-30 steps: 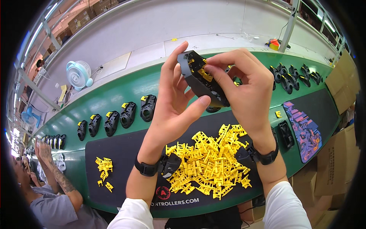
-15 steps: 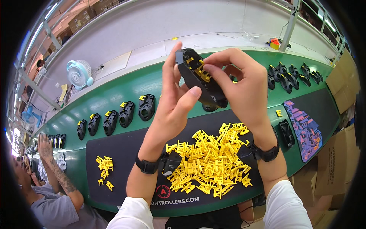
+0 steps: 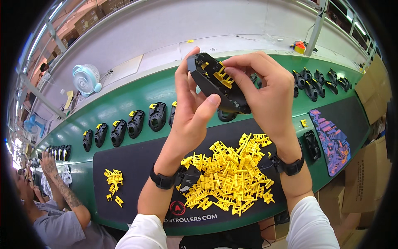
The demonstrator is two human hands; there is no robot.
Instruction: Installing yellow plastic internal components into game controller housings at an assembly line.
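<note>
My left hand [image 3: 191, 101] is wrapped round a hollow black plastic shell [image 3: 207, 83], raised over the table and tilted with its open inside facing up. My right hand [image 3: 265, 89] pinches the edge of a yellow ladder-shaped plastic clip [image 3: 224, 78] between thumb and forefinger, inside the shell. Whether the clip is seated there cannot be seen. A smaller yellow bit [image 3: 205, 65] shows nearer the shell's far end. Below my hands, a big heap of yellow clips [image 3: 232, 174] covers part of the black mat [image 3: 137, 166].
A smaller group of yellow clips [image 3: 114, 177] lies at the mat's left. Black shells with yellow tabs [image 3: 135, 124] line the green table [image 3: 83, 112], with more shells [image 3: 313, 85] at right. A patterned panel [image 3: 329, 141], a fan [image 3: 86, 81] and a co-worker [image 3: 62, 216] are around.
The held shell has tilted slightly, showing more of its inside and the yellow clip. My right fingers have shifted on the clip's edge. The left row of shells sits slightly further left.
</note>
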